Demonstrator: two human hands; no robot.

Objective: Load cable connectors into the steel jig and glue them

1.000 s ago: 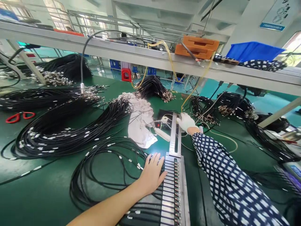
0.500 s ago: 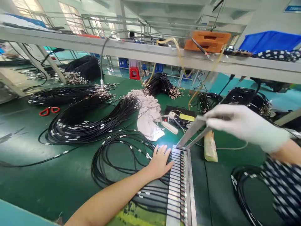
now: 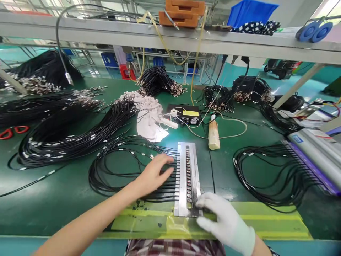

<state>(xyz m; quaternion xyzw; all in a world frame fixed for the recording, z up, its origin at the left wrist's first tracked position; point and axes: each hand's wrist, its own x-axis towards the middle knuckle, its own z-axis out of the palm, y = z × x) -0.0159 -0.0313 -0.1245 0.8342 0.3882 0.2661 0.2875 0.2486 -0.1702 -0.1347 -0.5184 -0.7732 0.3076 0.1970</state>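
A long metal clamping fixture (image 3: 183, 192) lies on the green bench with its slotted lid down. Black cables (image 3: 162, 185) enter its left side in a row, and their bared metal ends show through the slot. Over these cables, close to the fixture's left edge, my bare left hand (image 3: 153, 176) hovers or rests with thumb and fingers apart. My right hand (image 3: 223, 218), in a white glove, is at the fixture's lower right corner. Its thumb and fingers are spread, and the fingertips seem to touch the edge.
Yellow-green tape (image 3: 266, 220) covers the bench's front strip. Big cable bundles (image 3: 71, 142) lie left, beside red-handled scissors (image 3: 13, 131). Behind are a crumpled cloth (image 3: 150, 113), a black control box (image 3: 183, 115) and a tape-wrapped tool (image 3: 213, 135). At right, cables enter a silver device (image 3: 317, 153).
The fixture's raised lid has come down over the cable ends. My right hand has moved from the lid's top to the near corner, and my left hand has shifted slightly left. The view has turned right.
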